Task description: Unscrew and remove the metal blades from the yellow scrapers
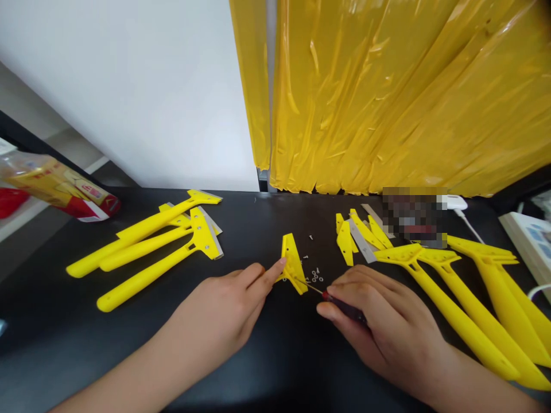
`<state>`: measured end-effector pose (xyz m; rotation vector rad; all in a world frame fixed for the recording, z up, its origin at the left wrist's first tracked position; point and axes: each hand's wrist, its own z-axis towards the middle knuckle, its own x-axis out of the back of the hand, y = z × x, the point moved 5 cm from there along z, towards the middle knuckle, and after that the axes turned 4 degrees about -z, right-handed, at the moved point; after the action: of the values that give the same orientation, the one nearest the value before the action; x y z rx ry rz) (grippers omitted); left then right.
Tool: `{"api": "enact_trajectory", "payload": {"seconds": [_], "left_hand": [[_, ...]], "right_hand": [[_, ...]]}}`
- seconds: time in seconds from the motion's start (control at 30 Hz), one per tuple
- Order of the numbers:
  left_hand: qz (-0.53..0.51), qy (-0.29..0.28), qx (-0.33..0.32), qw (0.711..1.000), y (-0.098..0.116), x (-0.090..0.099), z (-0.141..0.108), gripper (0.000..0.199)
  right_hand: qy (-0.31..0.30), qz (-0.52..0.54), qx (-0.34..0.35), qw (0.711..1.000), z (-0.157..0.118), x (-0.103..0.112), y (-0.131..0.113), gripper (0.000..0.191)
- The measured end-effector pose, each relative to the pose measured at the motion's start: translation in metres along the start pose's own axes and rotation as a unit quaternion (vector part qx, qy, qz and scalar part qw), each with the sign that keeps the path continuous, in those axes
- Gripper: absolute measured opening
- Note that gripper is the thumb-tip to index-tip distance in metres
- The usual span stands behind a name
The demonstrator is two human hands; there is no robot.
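Note:
My left hand [235, 295] is closed on a yellow scraper [294, 264], its index finger lying on the head near the middle of the black table. The scraper's handle is hidden under that hand. My right hand [387, 321] grips a dark screwdriver [346, 307], whose thin shaft points left to the lower part of the scraper head. Small screws [306, 257] and nuts [314, 279] lie loose just right of the head.
Several yellow scrapers with blades [146, 281] lie at the left, beside a bottle [64, 183]. At the right are loose yellow plates [345, 244], grey blades [362, 241], several yellow handles [465, 315] and a white cable [471, 226]. Yellow plastic sheeting [387, 97] hangs behind.

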<state>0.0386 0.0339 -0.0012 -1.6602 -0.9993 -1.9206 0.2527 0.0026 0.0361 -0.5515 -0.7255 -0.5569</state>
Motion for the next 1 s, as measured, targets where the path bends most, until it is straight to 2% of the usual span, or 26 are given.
{"api": "enact_trajectory", "payload": {"seconds": [0.07,0.2,0.3,0.53,0.63,0.73,0.77,0.83,0.93,1.0], "left_hand": [[0.006,-0.001,0.003,1.000,-0.001,0.000,0.000,0.062],[0.020,-0.002,0.011,1.000,-0.001,0.000,0.001,0.061],[0.024,-0.003,0.009,1.000,0.000,0.002,0.001,0.061],[0.014,0.003,0.006,1.000,0.002,0.000,-0.003,0.061],[-0.013,0.029,0.019,0.999,-0.001,0.002,-0.003,0.060],[-0.103,0.063,0.031,0.992,-0.004,0.010,-0.002,0.058],[-0.147,0.070,0.039,0.986,-0.005,0.013,-0.002,0.056],[-0.250,0.073,0.073,0.963,-0.006,0.017,-0.001,0.053],[-0.422,0.047,0.144,0.894,-0.005,0.011,-0.003,0.051],[-0.513,0.018,0.176,0.840,-0.002,0.003,-0.005,0.052]], "right_hand": [[-0.016,0.001,0.010,1.000,0.000,-0.002,-0.001,0.008],[-0.095,0.027,0.018,0.995,-0.002,-0.006,-0.004,0.019],[-0.104,0.031,0.002,0.994,-0.001,-0.005,-0.005,0.022],[-0.044,0.011,-0.023,0.999,0.002,-0.005,-0.004,0.014],[-0.007,0.046,-0.041,0.998,-0.005,0.001,0.001,0.011],[0.073,0.094,-0.134,0.984,-0.013,0.014,0.016,0.015],[0.094,0.091,-0.176,0.976,-0.015,0.017,0.021,0.017],[0.085,0.074,-0.238,0.965,-0.015,0.015,0.028,0.018],[-0.015,0.115,-0.277,0.954,-0.008,-0.004,0.029,0.015],[-0.059,0.177,-0.309,0.932,-0.003,-0.015,0.027,0.015]]}}
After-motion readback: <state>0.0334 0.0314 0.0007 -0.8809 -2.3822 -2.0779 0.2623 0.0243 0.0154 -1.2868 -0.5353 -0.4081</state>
